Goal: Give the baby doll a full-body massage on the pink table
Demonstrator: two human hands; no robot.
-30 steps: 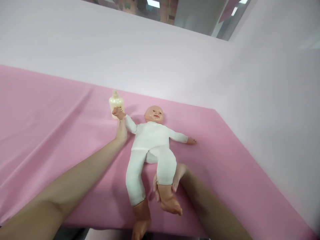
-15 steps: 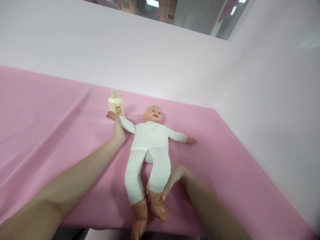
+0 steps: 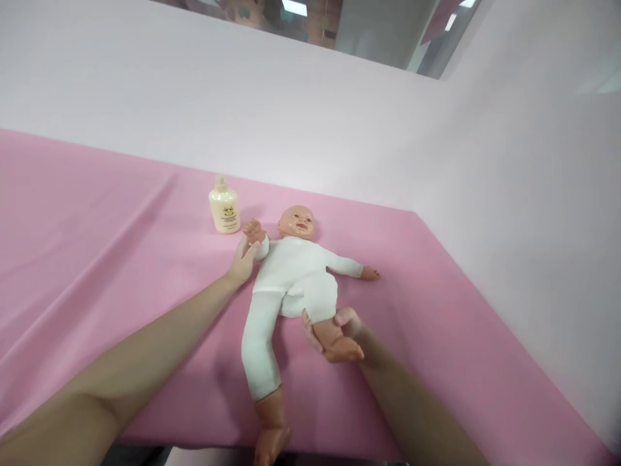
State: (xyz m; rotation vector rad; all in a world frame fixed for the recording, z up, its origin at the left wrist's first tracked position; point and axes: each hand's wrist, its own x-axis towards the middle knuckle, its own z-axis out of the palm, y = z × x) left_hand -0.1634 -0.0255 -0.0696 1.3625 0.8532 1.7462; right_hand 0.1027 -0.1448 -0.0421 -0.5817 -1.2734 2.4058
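A baby doll (image 3: 291,268) with a white cloth body lies on its back, its head toward the wall. My left hand (image 3: 243,260) is closed around the doll's wrist on the left side, keeping that forearm bent up beside the head. Lower down, my right hand (image 3: 334,327) grips the ankle of the leg on the right, which is bent up at the knee. Part of that hand is hidden behind the ankle. The doll's other arm lies stretched out to the right. Its other leg is straight, with the foot over the table's near edge.
A cream pump bottle (image 3: 225,210) stands left of the doll's head. Pink cloth (image 3: 121,259) covers the table, with creases on the left. White walls (image 3: 242,110) rise behind and on the right, with a window (image 3: 378,32) at the top.
My left hand has bent the doll's arm inward and up, away from the bottle. My right hand has pushed the held leg up toward the body, bending it.
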